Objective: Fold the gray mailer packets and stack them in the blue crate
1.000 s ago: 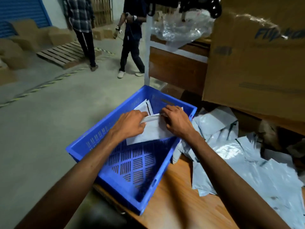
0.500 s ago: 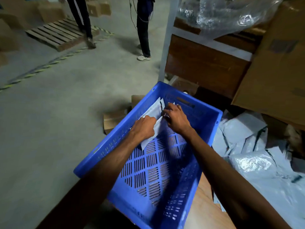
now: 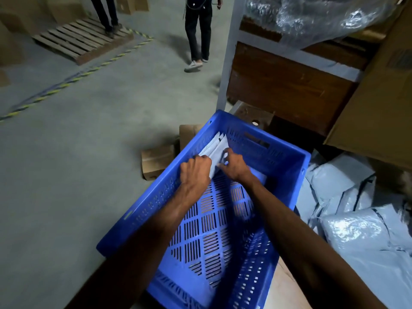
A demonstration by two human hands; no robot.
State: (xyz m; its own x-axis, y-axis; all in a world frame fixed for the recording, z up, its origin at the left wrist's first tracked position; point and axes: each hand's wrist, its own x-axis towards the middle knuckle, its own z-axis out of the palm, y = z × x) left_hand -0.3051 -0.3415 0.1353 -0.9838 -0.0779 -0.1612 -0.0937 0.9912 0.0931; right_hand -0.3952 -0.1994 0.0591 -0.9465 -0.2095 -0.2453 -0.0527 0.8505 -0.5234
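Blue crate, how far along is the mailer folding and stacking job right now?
Early. The blue crate holds only a few folded mailers leaning in its far corner; most of its slotted floor is bare. In hand: the left hand and right hand are setting a folded packet against them. Left: the heap of unfolded gray mailers beside the crate.

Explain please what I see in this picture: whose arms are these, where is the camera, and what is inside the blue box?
No machine here: a person wears a camera on the head, looking down at their own two bare arms. The left hand and right hand both press folded gray plastic mailer packets upright against the far corner of the blue slotted plastic crate. The rest of the crate floor is bare. To the right lies a pile of unfolded gray mailers. Whether either grip is closed is unclear.
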